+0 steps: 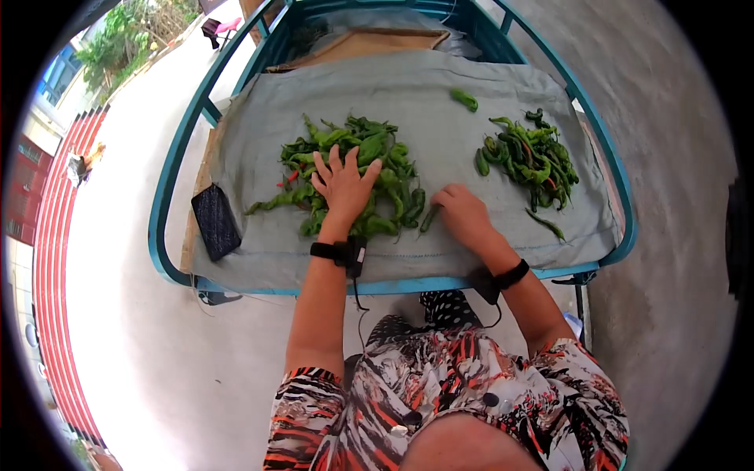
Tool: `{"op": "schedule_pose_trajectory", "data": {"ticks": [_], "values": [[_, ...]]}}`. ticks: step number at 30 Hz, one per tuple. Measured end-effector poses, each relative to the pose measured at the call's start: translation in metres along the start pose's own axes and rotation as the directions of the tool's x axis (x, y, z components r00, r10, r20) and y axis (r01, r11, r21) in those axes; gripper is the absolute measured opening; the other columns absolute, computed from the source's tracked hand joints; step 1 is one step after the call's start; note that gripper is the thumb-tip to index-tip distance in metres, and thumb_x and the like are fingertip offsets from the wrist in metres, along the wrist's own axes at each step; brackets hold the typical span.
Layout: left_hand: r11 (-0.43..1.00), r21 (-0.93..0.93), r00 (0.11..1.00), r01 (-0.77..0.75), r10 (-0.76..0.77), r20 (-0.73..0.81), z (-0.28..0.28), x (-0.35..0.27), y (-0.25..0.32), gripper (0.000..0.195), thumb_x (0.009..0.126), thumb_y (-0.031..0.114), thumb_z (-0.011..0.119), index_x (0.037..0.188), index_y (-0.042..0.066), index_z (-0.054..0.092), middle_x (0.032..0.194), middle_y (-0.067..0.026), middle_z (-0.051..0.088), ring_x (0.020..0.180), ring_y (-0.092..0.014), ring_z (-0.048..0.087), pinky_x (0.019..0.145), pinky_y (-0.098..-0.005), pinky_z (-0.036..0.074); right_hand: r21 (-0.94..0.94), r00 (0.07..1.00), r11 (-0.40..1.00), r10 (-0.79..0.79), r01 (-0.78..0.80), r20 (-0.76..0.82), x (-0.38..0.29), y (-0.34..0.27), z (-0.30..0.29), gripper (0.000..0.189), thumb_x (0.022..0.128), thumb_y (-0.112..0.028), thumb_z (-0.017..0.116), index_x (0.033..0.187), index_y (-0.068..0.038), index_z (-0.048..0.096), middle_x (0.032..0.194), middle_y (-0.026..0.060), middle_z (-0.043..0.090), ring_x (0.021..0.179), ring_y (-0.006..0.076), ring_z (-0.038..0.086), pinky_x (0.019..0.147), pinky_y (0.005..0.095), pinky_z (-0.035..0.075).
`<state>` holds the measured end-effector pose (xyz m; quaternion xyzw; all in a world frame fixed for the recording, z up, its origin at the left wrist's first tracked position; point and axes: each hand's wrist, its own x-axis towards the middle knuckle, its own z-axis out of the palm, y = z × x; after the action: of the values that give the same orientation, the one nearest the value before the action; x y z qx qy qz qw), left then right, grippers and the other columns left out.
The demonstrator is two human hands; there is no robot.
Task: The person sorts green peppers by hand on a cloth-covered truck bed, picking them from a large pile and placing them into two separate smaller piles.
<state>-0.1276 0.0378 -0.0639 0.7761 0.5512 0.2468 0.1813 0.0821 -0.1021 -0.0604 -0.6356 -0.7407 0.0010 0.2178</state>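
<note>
My left hand (346, 187) lies with its fingers spread on a large pile of green chili peppers (383, 153). A few red peppers (294, 175) show at the pile's left side. To the right of the pile, my right hand (464, 213) has its fingertips closed around one end of a slim green pepper (429, 219). A smaller heap of peppers (533, 156), mostly green, lies farther right. One lone green pepper (465, 99) rests toward the back, and another thin pepper (545, 225) lies in front of the smaller heap.
The peppers lie on a grey woven cloth (436, 76) spread across a cart bed with teal metal rails (177, 159). A dark, flat rectangular object (216, 222) sits at the cloth's left edge. Behind is a wooden-edged board (365, 47). Red-striped steps (53, 265) stand at far left.
</note>
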Motion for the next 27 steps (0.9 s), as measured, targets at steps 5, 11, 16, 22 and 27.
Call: {"op": "schedule_pose_trajectory", "data": {"ticks": [5, 11, 16, 22, 27], "values": [[0.992, -0.116, 0.991, -0.039, 0.024, -0.132, 0.007, -0.001, -0.014, 0.064, 0.088, 0.056, 0.053, 0.135, 0.012, 0.046, 0.150, -0.0168, 0.025, 0.143, -0.042, 0.001, 0.108, -0.0627, 0.001, -0.012, 0.985, 0.990, 0.138, -0.140, -0.107, -0.002, 0.013, -0.042, 0.024, 0.077, -0.002, 0.056, 0.099, -0.010, 0.062, 0.099, 0.0069, 0.059, 0.096, 0.0297, 0.058, 0.075, 0.0393, 0.050], [0.986, -0.125, 0.986, -0.115, 0.097, -0.137, -0.007, 0.001, -0.011, 0.053, 0.081, 0.043, 0.065, 0.124, 0.014, 0.053, 0.146, -0.0151, 0.032, 0.142, -0.042, 0.008, 0.108, -0.0612, 0.007, 0.029, 0.875, 0.967, 0.241, -0.253, -0.420, 0.015, 0.032, -0.056, 0.032, 0.078, -0.001, 0.063, 0.108, -0.011, 0.062, 0.110, 0.0084, 0.059, 0.083, 0.0281, 0.063, 0.073, 0.0342, 0.052], [0.906, 0.032, 0.869, -0.421, 0.413, -0.272, -0.032, -0.017, 0.040, 0.037, 0.072, 0.021, 0.067, 0.108, 0.015, 0.062, 0.125, -0.0095, 0.053, 0.122, -0.035, 0.041, 0.097, -0.0529, 0.030, 0.106, 0.994, 0.990, -0.095, 0.088, 0.058, 0.005, -0.035, -0.011, 0.036, 0.078, -0.002, 0.055, 0.113, -0.009, 0.059, 0.122, 0.0136, 0.056, 0.106, 0.0345, 0.057, 0.085, 0.0422, 0.050], [0.761, 0.308, 0.805, -0.571, 0.593, 0.024, 0.006, -0.034, 0.047, 0.022, 0.073, 0.011, 0.059, 0.092, 0.016, 0.068, 0.104, -0.0042, 0.061, 0.104, -0.026, 0.052, 0.089, -0.0438, 0.035, 0.114, 0.987, 0.982, -0.154, 0.148, 0.045, -0.002, -0.039, 0.006, 0.022, 0.078, -0.004, 0.053, 0.100, -0.006, 0.058, 0.107, 0.0114, 0.059, 0.096, 0.0332, 0.058, 0.079, 0.0432, 0.050], [0.684, 0.437, 0.782, -0.584, 0.618, 0.079, 0.006, -0.032, 0.056, 0.015, 0.075, 0.012, 0.058, 0.086, 0.012, 0.067, 0.088, -0.0041, 0.054, 0.093, -0.024, 0.050, 0.087, -0.0416, 0.034, 0.159, 0.977, 0.972, -0.191, 0.174, 0.095, -0.016, -0.031, -0.014, 0.027, 0.078, -0.006, 0.054, 0.104, -0.011, 0.059, 0.101, 0.0105, 0.060, 0.093, 0.0324, 0.059, 0.076, 0.0422, 0.050]]}}
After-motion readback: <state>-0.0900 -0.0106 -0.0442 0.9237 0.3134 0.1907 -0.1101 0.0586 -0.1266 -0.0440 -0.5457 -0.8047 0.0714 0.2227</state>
